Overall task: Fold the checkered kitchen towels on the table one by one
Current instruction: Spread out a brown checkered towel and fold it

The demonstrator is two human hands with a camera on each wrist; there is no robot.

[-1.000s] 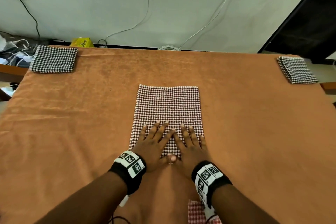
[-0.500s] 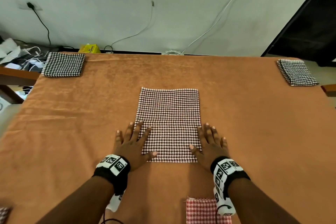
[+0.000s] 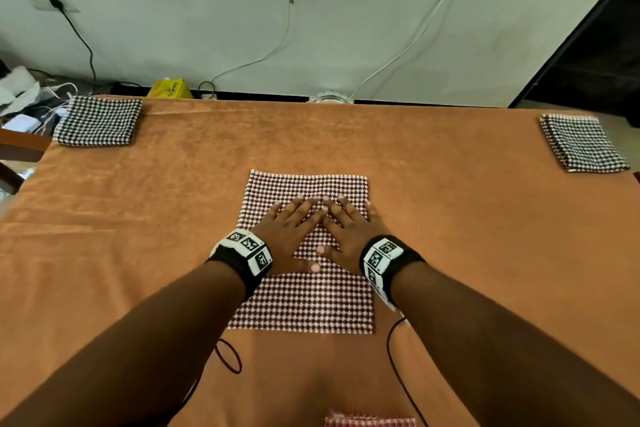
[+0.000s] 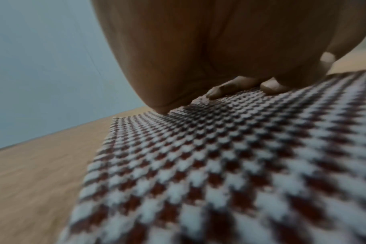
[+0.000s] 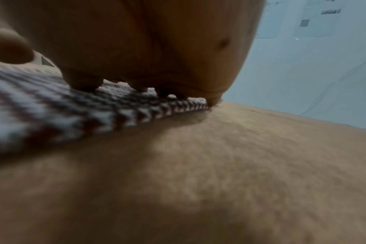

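Observation:
A brown-and-white checkered towel (image 3: 304, 302) lies flat in the middle of the orange-covered table (image 3: 467, 253), folded to a long rectangle. My left hand (image 3: 291, 229) and right hand (image 3: 346, 229) lie flat side by side on its far half, fingers straight and spread, palms pressing down. In the left wrist view the towel (image 4: 219, 165) runs under my left hand (image 4: 230, 89), whose fingertips touch the cloth. In the right wrist view my right hand (image 5: 157, 89) rests on the right edge of the towel (image 5: 73, 112).
A folded black-and-white checkered towel (image 3: 98, 121) sits at the far left corner, another (image 3: 583, 144) at the far right corner. A red checkered cloth (image 3: 369, 421) peeks in at the near edge. Thin cables (image 3: 228, 357) trail from my wrists. A yellow box (image 3: 169, 89) stands behind the table.
Both hands slid apart to the towel's near corners, then came back together and moved forward onto its far half.

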